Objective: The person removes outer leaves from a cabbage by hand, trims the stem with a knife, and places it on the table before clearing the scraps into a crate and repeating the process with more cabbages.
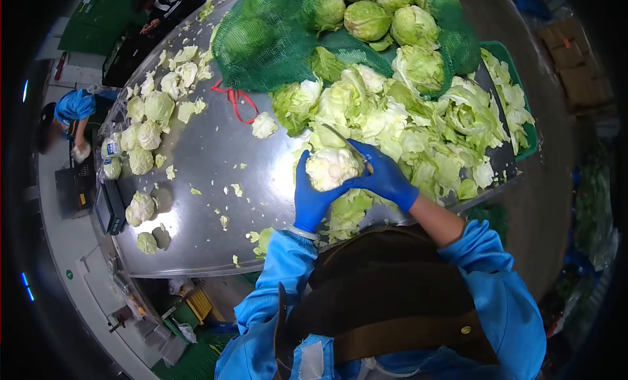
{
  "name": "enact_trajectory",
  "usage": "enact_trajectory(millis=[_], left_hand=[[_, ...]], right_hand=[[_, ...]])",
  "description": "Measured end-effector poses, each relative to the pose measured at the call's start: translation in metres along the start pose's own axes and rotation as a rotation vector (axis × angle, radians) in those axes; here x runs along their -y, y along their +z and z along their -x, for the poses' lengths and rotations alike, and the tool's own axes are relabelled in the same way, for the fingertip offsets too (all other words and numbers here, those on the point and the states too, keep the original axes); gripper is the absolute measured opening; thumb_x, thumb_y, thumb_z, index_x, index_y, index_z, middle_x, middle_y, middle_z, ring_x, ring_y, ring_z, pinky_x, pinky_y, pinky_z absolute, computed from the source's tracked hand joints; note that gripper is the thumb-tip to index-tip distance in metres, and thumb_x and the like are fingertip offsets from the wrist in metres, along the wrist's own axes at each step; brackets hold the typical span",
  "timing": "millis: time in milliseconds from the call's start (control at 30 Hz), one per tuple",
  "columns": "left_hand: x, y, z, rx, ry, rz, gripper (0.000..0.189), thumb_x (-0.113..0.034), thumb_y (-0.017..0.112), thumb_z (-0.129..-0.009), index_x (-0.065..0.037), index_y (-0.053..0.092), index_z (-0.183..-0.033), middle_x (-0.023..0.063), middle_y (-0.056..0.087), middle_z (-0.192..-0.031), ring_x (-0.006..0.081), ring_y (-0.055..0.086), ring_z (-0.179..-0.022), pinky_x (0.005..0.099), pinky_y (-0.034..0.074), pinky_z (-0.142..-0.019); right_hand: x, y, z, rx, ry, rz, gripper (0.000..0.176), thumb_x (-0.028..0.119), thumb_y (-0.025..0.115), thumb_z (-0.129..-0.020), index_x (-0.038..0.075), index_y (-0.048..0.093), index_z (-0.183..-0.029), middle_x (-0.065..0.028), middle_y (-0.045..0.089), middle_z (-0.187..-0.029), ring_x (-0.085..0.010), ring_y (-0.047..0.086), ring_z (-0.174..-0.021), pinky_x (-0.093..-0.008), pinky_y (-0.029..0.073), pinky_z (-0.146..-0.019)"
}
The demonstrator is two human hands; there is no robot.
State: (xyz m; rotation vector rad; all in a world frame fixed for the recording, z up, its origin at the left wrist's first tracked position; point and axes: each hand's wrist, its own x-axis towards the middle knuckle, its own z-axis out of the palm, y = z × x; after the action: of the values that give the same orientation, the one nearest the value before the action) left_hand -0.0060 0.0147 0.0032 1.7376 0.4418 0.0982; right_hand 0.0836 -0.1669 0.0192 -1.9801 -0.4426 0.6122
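Head camera looks down past blue sleeves and a brown apron to two blue-gloved hands. The left hand cups a pale lettuce head from below and from its left side, fingers wrapped round it, so the head sits just above the steel table. The right hand is clenched round the handle of a knife, whose blade lies across the top of the held head and points away to the left. Directly under the grip lie a few loose green leaves. Just beyond it and to its right spreads a heap of cut outer leaves, touching a green crate at the table's right edge. Beyond the heap, a green net sack lies open with whole heads in it, and a red string trails from it. Well to the left of the grip, trimmed heads sit in a loose row among scraps. Farthest left, off the table, another person in a blue jacket bends over.
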Motion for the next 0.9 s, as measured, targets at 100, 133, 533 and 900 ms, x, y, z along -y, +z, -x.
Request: enact_trajectory(millis=[100, 133, 533, 900], left_hand=[[0.009, -0.012, -0.003, 0.082, -0.11, 0.058, 0.09, -0.019, 0.087, -0.067, -0.005, 0.038, -0.141, 0.0125, 0.048, -0.133, 0.0265, 0.049, -0.121, 0.0382, 0.042, -0.1], [0.016, -0.016, -0.004, 0.113, -0.159, 0.061, 0.086, -0.018, 0.086, -0.068, -0.006, 0.04, -0.14, 0.0111, 0.048, -0.133, 0.0257, 0.05, -0.12, 0.0374, 0.043, -0.098], [-0.055, -0.007, 0.004, -0.169, 0.195, 0.248, 0.04, 0.011, 0.07, -0.073, -0.003, 0.06, -0.109, 0.0078, 0.062, -0.103, 0.0169, 0.059, -0.09, 0.0285, 0.048, -0.083], [0.062, -0.053, 0.005, -0.043, -0.023, 0.232, 0.081, -0.038, 0.074, -0.077, -0.004, 0.037, -0.14, 0.0138, 0.046, -0.136, 0.0292, 0.046, -0.126, 0.0425, 0.04, -0.106]], right_hand=[[-0.014, 0.002, -0.018, 0.088, 0.039, -0.162, 0.074, 0.04, 0.082, -0.071, 0.006, 0.054, -0.131, -0.0148, 0.059, -0.125, -0.0274, 0.057, -0.114, -0.0364, 0.043, -0.098], [-0.02, 0.002, -0.02, 0.106, 0.032, -0.19, 0.073, 0.04, 0.082, -0.071, 0.006, 0.055, -0.13, -0.0144, 0.06, -0.124, -0.0266, 0.057, -0.115, -0.0365, 0.043, -0.098], [-0.035, 0.002, -0.02, 0.106, 0.084, -0.181, 0.07, 0.041, 0.08, -0.074, 0.005, 0.055, -0.129, -0.0144, 0.061, -0.121, -0.0236, 0.057, -0.114, -0.0346, 0.043, -0.098], [-0.005, 0.032, -0.021, 0.042, 0.133, -0.581, 0.037, 0.011, 0.073, -0.081, 0.003, 0.064, -0.116, -0.0107, 0.07, -0.098, -0.0129, 0.063, -0.08, -0.0283, 0.052, -0.075]])
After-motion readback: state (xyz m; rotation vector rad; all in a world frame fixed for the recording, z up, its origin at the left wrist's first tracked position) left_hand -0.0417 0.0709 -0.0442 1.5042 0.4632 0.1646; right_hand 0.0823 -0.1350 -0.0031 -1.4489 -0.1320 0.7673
